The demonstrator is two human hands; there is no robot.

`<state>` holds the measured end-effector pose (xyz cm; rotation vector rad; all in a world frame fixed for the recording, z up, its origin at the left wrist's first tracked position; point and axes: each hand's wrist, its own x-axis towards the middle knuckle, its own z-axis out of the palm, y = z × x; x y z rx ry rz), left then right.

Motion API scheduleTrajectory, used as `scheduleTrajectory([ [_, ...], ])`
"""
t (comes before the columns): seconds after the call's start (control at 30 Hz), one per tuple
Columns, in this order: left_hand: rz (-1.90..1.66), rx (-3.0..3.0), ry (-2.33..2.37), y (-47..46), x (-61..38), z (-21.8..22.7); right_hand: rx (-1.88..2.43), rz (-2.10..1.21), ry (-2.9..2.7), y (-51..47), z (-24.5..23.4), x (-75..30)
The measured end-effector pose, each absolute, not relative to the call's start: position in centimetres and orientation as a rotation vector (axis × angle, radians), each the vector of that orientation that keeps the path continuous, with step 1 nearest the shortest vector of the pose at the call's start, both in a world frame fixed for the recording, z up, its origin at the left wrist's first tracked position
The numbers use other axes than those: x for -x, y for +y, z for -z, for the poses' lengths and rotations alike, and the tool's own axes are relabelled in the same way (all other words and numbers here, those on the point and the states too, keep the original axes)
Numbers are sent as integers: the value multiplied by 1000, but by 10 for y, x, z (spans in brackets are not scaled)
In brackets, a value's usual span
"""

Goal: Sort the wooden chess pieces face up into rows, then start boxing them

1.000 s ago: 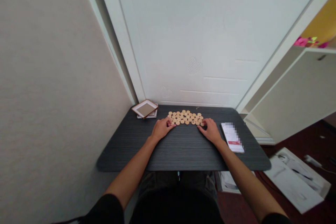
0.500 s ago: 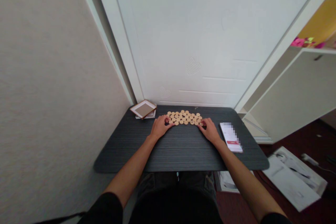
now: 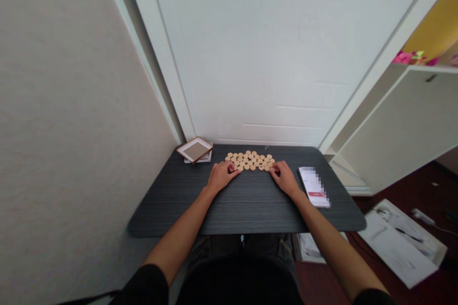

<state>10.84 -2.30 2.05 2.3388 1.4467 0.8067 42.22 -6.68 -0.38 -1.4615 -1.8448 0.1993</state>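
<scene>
Small round wooden discs [image 3: 252, 161] lie flat and close together in a wide cluster at the back middle of the dark table. At the cluster's left front corner, my left hand [image 3: 221, 176] has its curled fingers and thumb around an edge disc. The fingers partly cover that disc. My right hand [image 3: 284, 177] is at the right end of the cluster, fingertips and thumb bent together against a disc there. Most of that disc is hidden. One disc [image 3: 261, 167] near the front right bears a dark mark.
The discs and a phone [image 3: 315, 188], to the right, rest on the dark wood-grain table [image 3: 246, 205]. Picture frames [image 3: 195, 150] are stacked at the back left corner. A white panelled door [image 3: 250, 47] stands behind. On the floor at right is an open white box [image 3: 400, 243].
My left hand has shifted slightly right and toward me along the cluster's front edge, uncovering discs at the left end. My right hand has hardly moved.
</scene>
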Motion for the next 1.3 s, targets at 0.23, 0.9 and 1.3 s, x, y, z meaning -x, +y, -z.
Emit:
scheduleTrajectory([
  [0.23, -944, -2378, 1469, -19, -109, -19, 1474, -134, -1868, -70, 3, -421],
  [0.9, -301, -2642, 1191, 64, -178, -36, 1601, 8, -2140, -25, 0, -411],
  [1.3, -314, -2720, 1210, 49, -161, -30, 1613, -6, -2180, -31, -3, -409],
])
